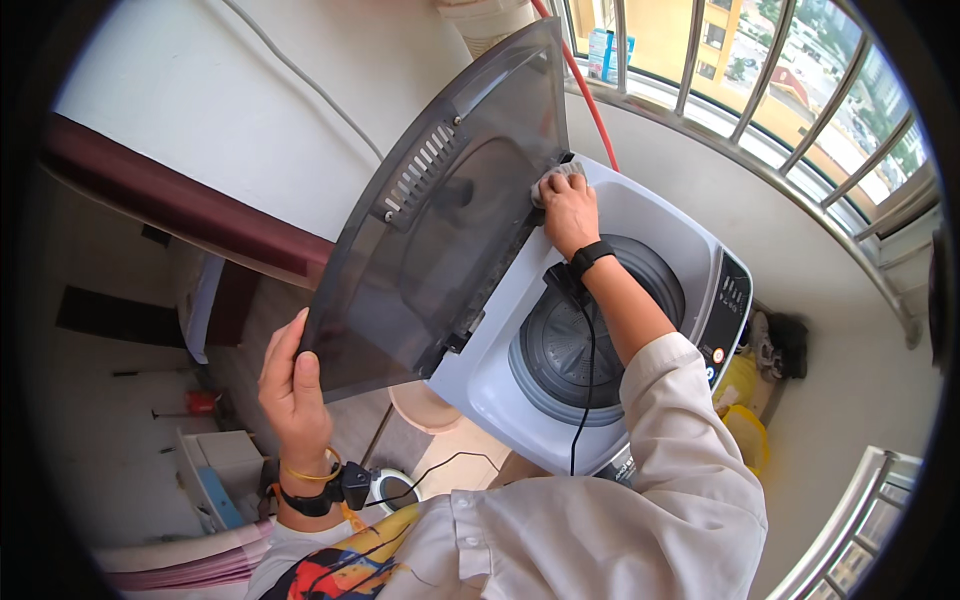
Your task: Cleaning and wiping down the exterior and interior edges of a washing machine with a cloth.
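Note:
A top-loading washing machine (480, 390) stands before me with its dark translucent lid (480, 225) raised. At the lid's outer edge, my left hand (296, 390) grips the corner between thumb and fingers. My right hand (570, 210) presses a crumpled grey cloth (538, 193) against the far end of the hinge side, where the lid meets the white top. Below my right wrist the grey drum (570, 337) lies open to view. A control panel (727, 300) runs along the machine's right side. My right fingers partly hide the cloth.
Metal window bars (690, 56) curve around the upper right. A red hose (592, 105) runs down behind the machine. Shoes (763, 345) and yellow bags (746, 435) lie on the floor at right. Black cables hang from both wrist devices (352, 486). A round basin (424, 409) sits under the lid.

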`<state>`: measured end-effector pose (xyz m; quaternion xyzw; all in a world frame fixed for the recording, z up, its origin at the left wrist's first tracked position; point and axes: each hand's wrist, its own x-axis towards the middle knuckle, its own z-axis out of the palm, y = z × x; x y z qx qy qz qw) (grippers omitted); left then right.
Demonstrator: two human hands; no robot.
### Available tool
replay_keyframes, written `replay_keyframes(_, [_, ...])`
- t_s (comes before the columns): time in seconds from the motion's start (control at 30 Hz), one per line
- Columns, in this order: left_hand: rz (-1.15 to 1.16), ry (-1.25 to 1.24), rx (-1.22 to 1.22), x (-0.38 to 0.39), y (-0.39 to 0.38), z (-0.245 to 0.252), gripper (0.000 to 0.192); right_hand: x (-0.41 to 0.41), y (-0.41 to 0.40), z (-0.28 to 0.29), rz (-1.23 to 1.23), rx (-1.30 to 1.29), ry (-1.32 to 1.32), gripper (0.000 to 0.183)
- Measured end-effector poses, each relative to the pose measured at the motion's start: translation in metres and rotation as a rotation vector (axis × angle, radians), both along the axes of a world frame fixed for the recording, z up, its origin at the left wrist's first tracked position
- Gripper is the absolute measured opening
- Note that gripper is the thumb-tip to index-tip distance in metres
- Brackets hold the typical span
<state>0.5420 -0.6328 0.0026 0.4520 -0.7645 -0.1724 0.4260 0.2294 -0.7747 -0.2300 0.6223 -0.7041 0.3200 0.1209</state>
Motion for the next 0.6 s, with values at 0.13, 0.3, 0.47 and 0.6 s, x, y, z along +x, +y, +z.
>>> replay_keyframes(0.13, [-0.001, -0.002, 0.021, 0.001, 0.0, 0.0, 0.03, 0.003, 0.012, -0.002, 0.284, 0.118, 0.05, 0.034])
replay_keyframes(0.3, [-0.014, -0.001, 0.027, 0.0, 0.0, 0.0, 0.031, -0.008, 0.0, -0.002, 0.031, 0.1, -0.08, 0.039])
replay_keyframes(0.47, [-0.007, 0.017, 0.042, 0.0, 0.001, 0.0, 0.031, -0.001, 0.002, -0.008, 0.073, 0.087, -0.091, 0.037])
replay_keyframes(0.6, [-0.012, 0.018, 0.024, -0.001, -0.001, 0.0, 0.031, -0.026, 0.005, 0.004, 0.411, 0.329, -0.326, 0.035])
